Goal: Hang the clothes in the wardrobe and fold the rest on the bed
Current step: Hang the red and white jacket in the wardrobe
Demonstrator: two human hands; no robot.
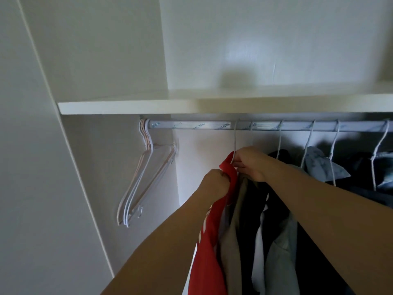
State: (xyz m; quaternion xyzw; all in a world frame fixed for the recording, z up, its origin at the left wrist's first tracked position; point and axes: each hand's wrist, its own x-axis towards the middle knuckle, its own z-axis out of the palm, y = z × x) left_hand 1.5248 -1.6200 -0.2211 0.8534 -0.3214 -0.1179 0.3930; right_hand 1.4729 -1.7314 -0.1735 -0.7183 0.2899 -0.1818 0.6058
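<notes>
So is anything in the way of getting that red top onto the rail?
Nothing visible. The red top is on a white hanger whose hook is already over the rail. Both hands hold it: left hand, right hand.

The only readable print sits on the wardrobe rail, running across the middle of the frame under the shelf. Its protective film carries a repeated pale grey mark; one instance, left of centre, reads "HANG HONG" upside down. The other repeats along the rail are too blurred to read in full.
</notes>
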